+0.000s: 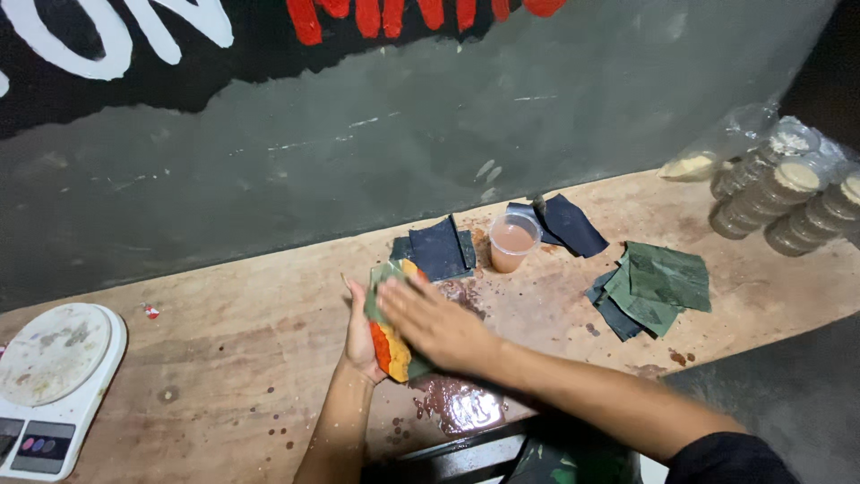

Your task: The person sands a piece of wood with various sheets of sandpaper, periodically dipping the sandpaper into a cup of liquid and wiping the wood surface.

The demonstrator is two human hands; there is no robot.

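Sandpaper [383, 285] wraps an orange block [391, 350] gripped in the left hand [358, 336] — right hand [436, 321] lies flat across it; block's long axis points away.

Rough, wet-stained wooden table [224, 358]; matt sandpaper sheets [658, 282], seemingly; clear plastic cup [513, 242]; glossy puddle [461, 405].

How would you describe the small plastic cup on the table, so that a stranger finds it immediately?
Start at the long wooden table against the dark wall. Near its middle, just beyond the two hands, stands a small clear plastic cup between dark sheets of sandpaper. It alone is upright and holds a pinkish-brown liquid; everything around it lies flat.
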